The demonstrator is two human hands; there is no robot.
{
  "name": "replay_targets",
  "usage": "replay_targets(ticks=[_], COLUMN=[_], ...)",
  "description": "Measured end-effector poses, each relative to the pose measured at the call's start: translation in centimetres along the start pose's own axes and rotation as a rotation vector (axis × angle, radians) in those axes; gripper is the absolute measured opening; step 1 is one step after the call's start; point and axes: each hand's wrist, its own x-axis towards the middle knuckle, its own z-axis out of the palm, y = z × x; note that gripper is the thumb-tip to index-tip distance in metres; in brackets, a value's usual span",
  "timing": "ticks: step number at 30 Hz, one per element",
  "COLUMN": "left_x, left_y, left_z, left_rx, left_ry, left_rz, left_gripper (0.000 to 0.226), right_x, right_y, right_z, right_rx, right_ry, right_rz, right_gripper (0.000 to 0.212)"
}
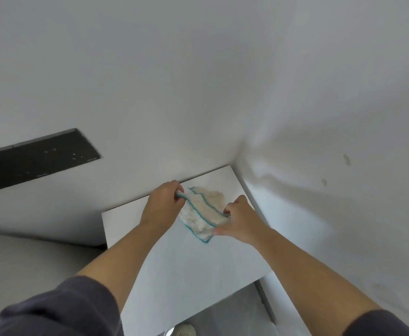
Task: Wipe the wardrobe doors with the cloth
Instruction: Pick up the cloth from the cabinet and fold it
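- The left hand (164, 202) curls its fingers round one teal-edged end of the cloth (205, 209), gripping it near the far edge of the white panel (174, 263).
- The right hand (239, 219) pinches the opposite end of the cloth, with its fingers folded over the fabric and its thumb along the cloth's near edge.
- The cloth is cream-white with teal stripes and a teal border. It is drawn out between the two hands, and its lower corner hangs or lies against the panel.
- The cloth sits by the panel's far right corner, close to where the two white walls (198, 93) meet.
- Whether the panel is a wardrobe door or some other face of the wardrobe cannot be told.
- Both forearms are bare, with dark grey sleeves (53, 311) pushed up near the elbows.
- A dark strip (36, 158) runs along the left wall, well apart from the hands.
- Two small marks (347, 159) show on the right wall.
- Past the panel's near edge are a grey tiled floor (222, 311) and part of a white perforated object (185, 330).
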Motion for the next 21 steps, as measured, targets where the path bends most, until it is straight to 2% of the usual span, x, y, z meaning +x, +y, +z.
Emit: replay_targets(ticks=[3,7,9,11,13,16,19,21], left_x=[-0.2,-0.3,-0.4,-0.7,-1.2,-1.7,-2.6,-3.5], left_y=[1.0,1.7,1.7,1.7,1.8,2.1,2.3,2.3], left_z=[-1.2,-2.8,-4.0,-5.1,-5.8,-6.9,-8.1,-8.7], left_rx=[0.055,0.212,0.252,0.353,0.384,0.174,-0.074,-0.176], left_ry=[0.023,0.045,-0.029,-0.161,-0.214,-0.112,0.021,0.067], left_rz=[0.059,0.198,0.181,0.185,0.21,0.16,-0.008,-0.083], left_gripper=[0.007,0.009,0.013,0.014,0.013,0.018,0.016,0.008], right_x=[-1.1,-2.3,-2.5,-2.5,-2.8,-4.1,-5.8,-7.0], right_y=[-0.5,-1.0,-0.6,-0.2,-0.2,-0.6,-0.7,-0.6], right_z=[-0.6,-1.9,-3.1,-4.5,-5.8,-7.3,-8.4,-8.8], right_rx=[-0.188,-0.296,-0.288,-0.21,-0.08,0.147,0.317,0.375], right_ry=[-0.004,0.238,0.384,0.444,0.469,0.533,0.563,0.566], right_rz=[-0.137,-0.2,-0.249,-0.264,-0.267,-0.279,-0.256,-0.22], right_gripper=[0.022,0.034,0.031,0.023,0.016,0.011,0.004,0.012])
